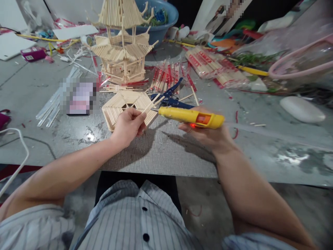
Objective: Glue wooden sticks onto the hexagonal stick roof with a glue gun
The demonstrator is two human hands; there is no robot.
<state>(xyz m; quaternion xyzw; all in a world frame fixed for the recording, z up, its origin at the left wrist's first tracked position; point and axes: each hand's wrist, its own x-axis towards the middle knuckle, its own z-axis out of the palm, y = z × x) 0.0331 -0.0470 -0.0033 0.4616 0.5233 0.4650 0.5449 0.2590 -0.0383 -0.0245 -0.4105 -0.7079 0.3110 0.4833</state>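
Observation:
My left hand (pixel 130 125) is closed in a pinch on thin wooden sticks (pixel 155 103), whose ends point up to the right. Wrapped in my right hand (pixel 205 135) is a yellow hot glue gun (pixel 177 114) with a small red light glowing below its body. Its nozzle tip is close to the sticks; whether they touch I cannot tell. Beneath and behind my left hand lies a flat hexagonal panel of wooden sticks (pixel 114 104) with an opening in its middle. Blue-handled pliers or cutters (pixel 171 99) lie just behind the glue gun.
A tiered pagoda model of sticks (pixel 123 45) stands at the back before a blue basin (pixel 169 17). Packaged sticks (pixel 208 64) lie behind right. Clear glue sticks (pixel 56 100) and a phone (pixel 79 99) are on the left, a white computer mouse (pixel 302 109) on the right.

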